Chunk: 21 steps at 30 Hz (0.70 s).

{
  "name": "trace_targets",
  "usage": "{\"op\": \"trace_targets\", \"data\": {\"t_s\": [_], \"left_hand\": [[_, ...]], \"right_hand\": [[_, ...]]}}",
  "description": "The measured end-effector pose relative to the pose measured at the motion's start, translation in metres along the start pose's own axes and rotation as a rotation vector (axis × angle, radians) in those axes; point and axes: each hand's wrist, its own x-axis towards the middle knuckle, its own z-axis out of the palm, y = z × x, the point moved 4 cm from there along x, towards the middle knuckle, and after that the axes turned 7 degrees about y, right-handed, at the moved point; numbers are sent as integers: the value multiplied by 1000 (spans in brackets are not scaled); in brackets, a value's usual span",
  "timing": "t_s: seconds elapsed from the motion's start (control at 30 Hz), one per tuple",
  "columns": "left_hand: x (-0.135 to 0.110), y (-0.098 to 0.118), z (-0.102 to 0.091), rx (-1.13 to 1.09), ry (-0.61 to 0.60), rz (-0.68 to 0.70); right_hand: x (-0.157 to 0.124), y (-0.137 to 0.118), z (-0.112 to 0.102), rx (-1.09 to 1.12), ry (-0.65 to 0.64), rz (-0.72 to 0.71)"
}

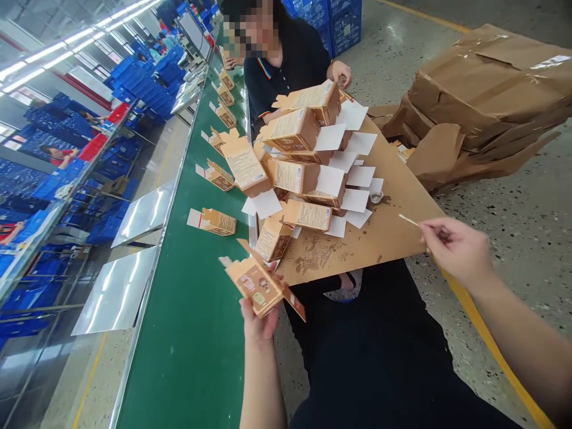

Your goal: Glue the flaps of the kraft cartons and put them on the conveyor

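Note:
My left hand (pixel 261 322) grips a small brown carton (pixel 257 285) printed with cartoon figures, its end flaps sticking out. Between the pinched fingers of my right hand (pixel 456 247) is a cotton swab (pixel 409 220), its white tip pointing left over the edge of a brown board (pixel 388 232). A heap of similar cartons (pixel 290 179) with white flaps folded out lies on that board, just beyond my left hand. Near the heap's right side sits a small clear glass dish (pixel 376 196). Dark wet-looking stains mark the board around it.
A green conveyor belt (pixel 201 333) runs along the left, carrying a row of upright cartons (pixel 218 222). Across the heap sits a co-worker in a dark shirt (pixel 295 65). A large brown paper-covered box (pixel 491 89) stands on the floor at right. Blue crates (pixel 344 27) are stacked behind.

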Motion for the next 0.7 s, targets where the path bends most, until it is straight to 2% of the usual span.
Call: {"op": "trace_targets", "data": {"t_s": [0.1, 0.17, 0.3, 0.4, 0.53, 0.63, 0.7], "left_hand": [[-5, -33, 22, -73, -45, -147], [-5, -46, 31, -79, -37, -176], [0, -45, 42, -47, -26, -105], [6, -37, 48, 15, -25, -42], [14, -35, 54, 164, 52, 26], [19, -39, 58, 249, 122, 98], [22, -43, 60, 277, 143, 138]], "right_hand": [[43, -15, 13, -149, -101, -112], [66, -28, 24, -278, -205, -159], [92, -49, 54, -486, -437, -251], [101, -54, 71, -566, -510, -284], [107, -47, 74, -573, -535, -272], [94, -40, 56, -433, -405, -211], [67, -37, 45, -235, -306, -162]]}}
